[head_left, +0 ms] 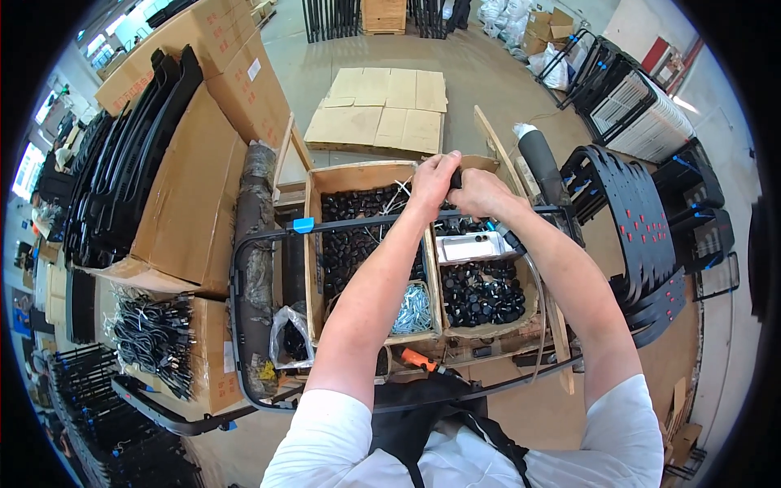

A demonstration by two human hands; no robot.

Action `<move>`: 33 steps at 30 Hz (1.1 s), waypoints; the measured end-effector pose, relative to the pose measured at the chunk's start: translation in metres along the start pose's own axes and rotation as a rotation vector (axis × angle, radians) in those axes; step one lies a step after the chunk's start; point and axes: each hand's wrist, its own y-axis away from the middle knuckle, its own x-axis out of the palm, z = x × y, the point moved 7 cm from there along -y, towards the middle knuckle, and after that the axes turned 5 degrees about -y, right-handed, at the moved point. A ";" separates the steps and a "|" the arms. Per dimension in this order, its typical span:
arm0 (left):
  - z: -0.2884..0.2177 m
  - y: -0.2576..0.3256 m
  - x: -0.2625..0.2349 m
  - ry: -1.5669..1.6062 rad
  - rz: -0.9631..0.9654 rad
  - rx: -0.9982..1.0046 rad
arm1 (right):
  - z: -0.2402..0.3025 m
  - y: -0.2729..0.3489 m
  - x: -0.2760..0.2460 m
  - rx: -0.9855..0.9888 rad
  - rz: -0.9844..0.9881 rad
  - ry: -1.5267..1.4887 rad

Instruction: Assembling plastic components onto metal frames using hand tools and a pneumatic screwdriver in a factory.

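My two hands are close together above the far edge of a divided wooden box [437,297]. My right hand [488,195] is closed round a dark hand tool [455,178]; a hose with a blue-green fitting [492,225] leaves it below the fist. Against the tool's far end, my left hand [435,180] has its fingers closed, and what they pinch is hidden. A black rectangular tube frame [350,224] with a blue clip [303,225] lies across the box, beneath my forearms. In the compartments are black plastic caps [480,297], silver screws [412,309] and a silver metal piece [472,247].
An orange-handled tool [419,359] lies by the box's near side. Large cartons [195,179] with black panels stand at left, beside a wrapped roller [256,211]. Curved black panels [639,220] are stacked at right. Flattened cardboard [378,110] covers a pallet beyond.
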 end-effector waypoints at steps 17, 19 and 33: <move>0.001 0.013 0.001 -0.062 0.070 -0.024 | -0.017 -0.013 0.019 0.023 0.070 -0.123; 0.009 0.012 -0.001 -0.041 0.079 -0.038 | -0.025 -0.022 0.029 0.019 0.099 -0.219; -0.005 0.018 0.006 0.013 0.135 -0.018 | -0.016 -0.021 0.020 -0.017 0.076 -0.416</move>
